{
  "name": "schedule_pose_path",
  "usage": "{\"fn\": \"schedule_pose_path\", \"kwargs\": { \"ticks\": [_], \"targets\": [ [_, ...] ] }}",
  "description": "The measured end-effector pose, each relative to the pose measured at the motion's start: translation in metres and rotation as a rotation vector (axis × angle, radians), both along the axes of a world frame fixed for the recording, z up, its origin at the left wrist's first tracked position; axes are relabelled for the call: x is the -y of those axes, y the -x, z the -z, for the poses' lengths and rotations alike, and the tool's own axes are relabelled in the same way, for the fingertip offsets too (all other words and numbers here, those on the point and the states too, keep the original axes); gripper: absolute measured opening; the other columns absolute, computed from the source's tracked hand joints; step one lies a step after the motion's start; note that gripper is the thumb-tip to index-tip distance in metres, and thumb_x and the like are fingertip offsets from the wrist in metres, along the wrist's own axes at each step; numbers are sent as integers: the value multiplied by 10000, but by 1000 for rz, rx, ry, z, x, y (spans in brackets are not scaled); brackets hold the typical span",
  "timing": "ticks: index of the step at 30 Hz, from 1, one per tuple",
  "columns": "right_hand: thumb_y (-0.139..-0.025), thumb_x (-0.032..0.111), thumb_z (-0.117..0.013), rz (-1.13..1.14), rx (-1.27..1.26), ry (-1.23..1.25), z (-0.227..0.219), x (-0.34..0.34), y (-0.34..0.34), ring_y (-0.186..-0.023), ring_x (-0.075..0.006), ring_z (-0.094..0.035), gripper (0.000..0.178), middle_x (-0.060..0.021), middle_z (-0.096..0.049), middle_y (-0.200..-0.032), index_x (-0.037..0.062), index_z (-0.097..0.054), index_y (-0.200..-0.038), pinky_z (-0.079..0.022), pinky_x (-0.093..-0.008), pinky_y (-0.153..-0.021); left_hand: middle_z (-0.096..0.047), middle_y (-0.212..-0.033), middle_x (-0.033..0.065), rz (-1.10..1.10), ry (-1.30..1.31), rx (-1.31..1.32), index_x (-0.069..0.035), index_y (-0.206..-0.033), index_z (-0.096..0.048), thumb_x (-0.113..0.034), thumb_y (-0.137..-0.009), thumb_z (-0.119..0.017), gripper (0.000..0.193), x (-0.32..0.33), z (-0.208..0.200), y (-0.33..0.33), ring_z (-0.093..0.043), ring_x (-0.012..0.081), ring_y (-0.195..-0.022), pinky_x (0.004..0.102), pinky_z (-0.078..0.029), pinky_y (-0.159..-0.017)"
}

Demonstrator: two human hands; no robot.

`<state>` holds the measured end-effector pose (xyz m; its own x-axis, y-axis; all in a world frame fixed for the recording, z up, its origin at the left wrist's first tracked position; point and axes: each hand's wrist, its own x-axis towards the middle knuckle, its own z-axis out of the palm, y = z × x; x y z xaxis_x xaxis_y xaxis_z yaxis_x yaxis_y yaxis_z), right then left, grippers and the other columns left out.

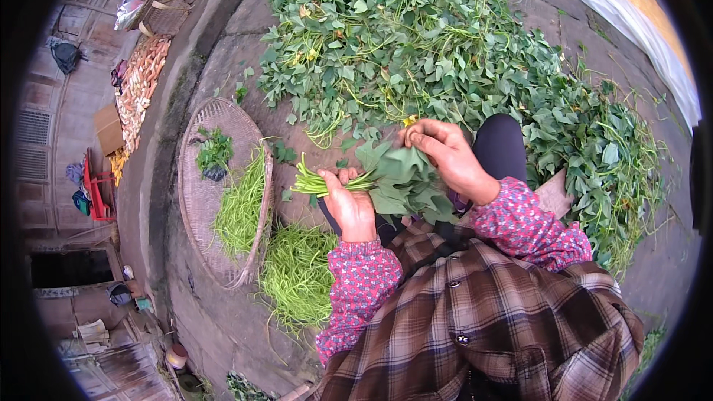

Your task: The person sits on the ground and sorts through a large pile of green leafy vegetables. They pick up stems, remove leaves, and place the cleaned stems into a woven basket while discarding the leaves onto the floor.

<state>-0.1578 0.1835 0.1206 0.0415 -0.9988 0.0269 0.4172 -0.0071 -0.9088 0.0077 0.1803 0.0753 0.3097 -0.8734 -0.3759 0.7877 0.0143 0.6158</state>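
Note:
My left hand is closed around a bunch of leafy green stems, whose pale cut ends stick out to the left. Broad green leaves fan out from the bunch toward my right hand. That hand pinches a leaf at the top of the bunch between thumb and fingers. To the left, a shallow woven basket holds stripped green stems and a small bundle of dark leafy greens. Beside it on the ground lies a pile of bare stems.
A large heap of leafy vines spreads ahead and to the right. Beyond a low concrete ledge at the left lie corn cobs, a cardboard box and a red chair. White sheeting edges the far right.

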Motion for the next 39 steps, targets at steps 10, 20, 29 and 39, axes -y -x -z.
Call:
{"fn": "schedule_pose_path", "kwargs": {
  "ticks": [10, 20, 29, 39],
  "targets": [
    [-699, 82, -618, -64, -1090, 526, 15, -26, -27, -681, -325, -550, 169, -141, -547, -722, -24, -583, -826, -452, -389, -575, -390, -681, -5, -62, 27, 135, -91, -771, -395, -284, -913, -451, 246, -9, -30, 26, -405, 120, -685, 283, -390, -662],
    [-703, 62, -538, -82, -1126, 488, 9, -30, -33, -601, -337, -556, 102, -165, -512, -718, -16, -504, -758, -428, -428, -482, -387, -706, -14, -68, 85, 350, -87, -811, -405, -275, -898, -490, 224, -14, -28, 32, -381, 103, -655, 265, -371, -613],
    [-747, 85, -514, -155, -709, 232, 22, -23, -31, -585, -253, -560, 144, -171, -581, -758, -51, -558, -729, -452, -350, -562, -310, -633, -27, 14, 128, 179, -92, -724, -372, -277, -928, -421, 279, -6, -20, 21, -317, 114, -616, 270, -325, -600],
    [-835, 126, -540, -224, -46, 68, 1, -9, 2, -731, -107, -532, 138, -49, -578, -769, -9, -562, -817, -436, -253, -683, -372, -668, -10, -20, 54, -5, -105, -760, -411, -326, -889, -482, 266, -2, -6, 1, -379, 143, -681, 304, -385, -694]
  ]
}}
